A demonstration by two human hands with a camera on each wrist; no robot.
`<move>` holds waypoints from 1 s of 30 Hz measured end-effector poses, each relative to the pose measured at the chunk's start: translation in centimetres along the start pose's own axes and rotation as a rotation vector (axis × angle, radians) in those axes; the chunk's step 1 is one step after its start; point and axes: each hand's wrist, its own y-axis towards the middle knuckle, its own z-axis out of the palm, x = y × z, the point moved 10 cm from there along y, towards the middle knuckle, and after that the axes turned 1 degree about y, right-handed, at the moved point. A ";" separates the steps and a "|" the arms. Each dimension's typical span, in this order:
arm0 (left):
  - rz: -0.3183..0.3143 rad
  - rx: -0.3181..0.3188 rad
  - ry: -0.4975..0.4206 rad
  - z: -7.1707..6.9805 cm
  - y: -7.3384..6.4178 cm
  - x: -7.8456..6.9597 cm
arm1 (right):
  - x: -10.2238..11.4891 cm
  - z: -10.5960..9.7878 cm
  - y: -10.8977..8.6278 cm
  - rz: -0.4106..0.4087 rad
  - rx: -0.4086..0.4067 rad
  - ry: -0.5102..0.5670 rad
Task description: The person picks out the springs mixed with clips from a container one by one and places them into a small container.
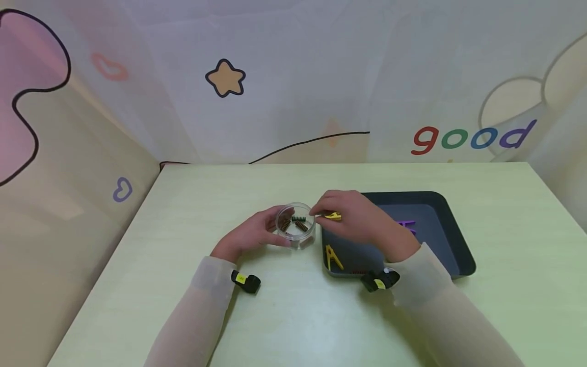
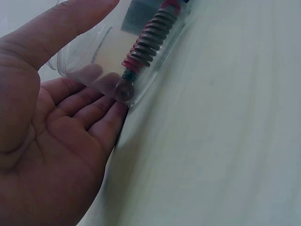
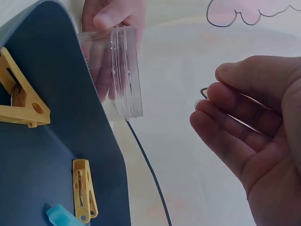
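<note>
My left hand (image 1: 252, 233) grips a round clear jar (image 1: 306, 243) from the left, thumb on the near side and fingers behind. Inside the jar lie a green spring (image 1: 298, 218) and several brownish springs (image 1: 301, 226). Through its wall in the left wrist view, a spring with dark coils and red ends (image 2: 151, 40) shows. My right hand (image 1: 355, 216) hovers by the jar's right rim, over the tray's left part. Its fingers are loosely bent in the right wrist view, with a gap to the thumb, and nothing is visible between them.
A dark grey tray (image 1: 451, 244) stands right of the jar on the pale table (image 1: 293, 316). In it are yellow clothespins (image 3: 81, 188), a purple piece (image 1: 406, 223) partly behind the right arm, and a blue piece (image 3: 62, 215). A printed cloth (image 1: 293, 102) hangs behind the table.
</note>
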 end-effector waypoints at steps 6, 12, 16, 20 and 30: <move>0.013 0.004 -0.010 0.3 0.2 -0.1 | -0.9 -0.9 -1.5 0.067 -0.046 0.013; -0.018 0.003 -0.009 0.3 0.4 0.3 | -1.0 -2.7 -2.5 0.034 -0.143 0.023; -0.032 -0.013 0.007 -0.2 0.2 0.4 | -1.1 -4.1 -2.8 0.017 -0.196 0.036; -0.023 -0.026 0.031 -0.7 0.0 0.0 | -1.7 -5.1 -3.1 0.050 -0.201 0.028; -0.008 -0.014 0.014 0.1 0.1 0.3 | -3.4 -5.0 -4.3 0.181 -0.113 0.082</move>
